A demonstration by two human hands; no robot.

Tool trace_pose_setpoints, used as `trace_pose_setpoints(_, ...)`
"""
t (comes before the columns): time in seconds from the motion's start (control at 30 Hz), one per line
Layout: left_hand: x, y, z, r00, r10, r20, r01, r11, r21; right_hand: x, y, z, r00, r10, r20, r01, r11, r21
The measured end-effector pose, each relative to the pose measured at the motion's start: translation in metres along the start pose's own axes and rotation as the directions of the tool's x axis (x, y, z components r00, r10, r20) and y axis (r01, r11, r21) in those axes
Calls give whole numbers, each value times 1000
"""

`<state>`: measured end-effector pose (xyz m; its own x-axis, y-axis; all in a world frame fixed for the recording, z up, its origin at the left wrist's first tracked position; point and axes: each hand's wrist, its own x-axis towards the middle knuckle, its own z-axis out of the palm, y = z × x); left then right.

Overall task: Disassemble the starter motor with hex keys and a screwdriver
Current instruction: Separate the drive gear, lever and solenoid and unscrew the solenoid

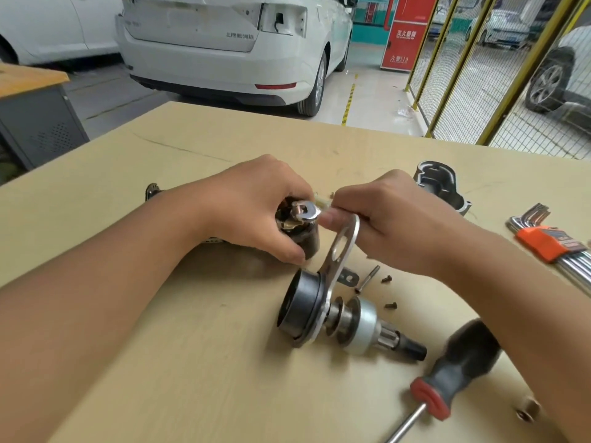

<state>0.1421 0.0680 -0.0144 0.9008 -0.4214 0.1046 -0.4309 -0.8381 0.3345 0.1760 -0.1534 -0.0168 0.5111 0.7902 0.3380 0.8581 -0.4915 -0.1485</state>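
Observation:
My left hand (256,206) grips a dark cylindrical motor part (303,235) with copper brushes and a metal terminal tab (307,211) at its top, at the table's middle. My right hand (383,215) pinches something small and pale right beside that tab; what it holds is mostly hidden by the fingers. In front of the hands lies the drive assembly (335,318): a black drum, a silver bracket plate (339,254) and a splined pinion shaft. A screwdriver (447,378) with a grey and red handle lies at the lower right. A hex key set (550,241) in an orange holder lies at the right.
A dark cast housing cover (441,183) sits behind my right hand. Small screws (386,278) and a pin (367,278) lie near the bracket. A brass nut (527,410) is at the lower right. The wooden table (160,362) ends at a far edge, with a white car (224,52) beyond.

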Motion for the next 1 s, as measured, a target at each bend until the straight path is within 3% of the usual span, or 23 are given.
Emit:
trace_pose_setpoints(0.17, 1, -1, -3, 998, -40, 42, 45, 993, -113, 7, 4, -6, 999, -11, 51, 12, 1000, -9)
trace_pose_setpoints(0.33, -3, -4, -4, 997, -61, 54, 70, 983, -169, 7, 12, -25, 998, 64, -21, -62, 992, 108)
trace_pose_setpoints(0.5, -9, -4, -5, 993, 28, -112, -56, 967, -248, 9, 16, -14, 955, 285, -78, -205, 830, 519)
trace_pose_setpoints(0.73, -10, 1, -1, 968, 129, -213, -172, 966, -195, 7, 11, 7, 926, 365, -99, -214, 722, 657)
trace_pose_setpoints(1.0, -15, 1, -9, 987, 106, -125, -129, 974, -189, 3, 7, 21, 857, 477, -194, -197, 652, 732)
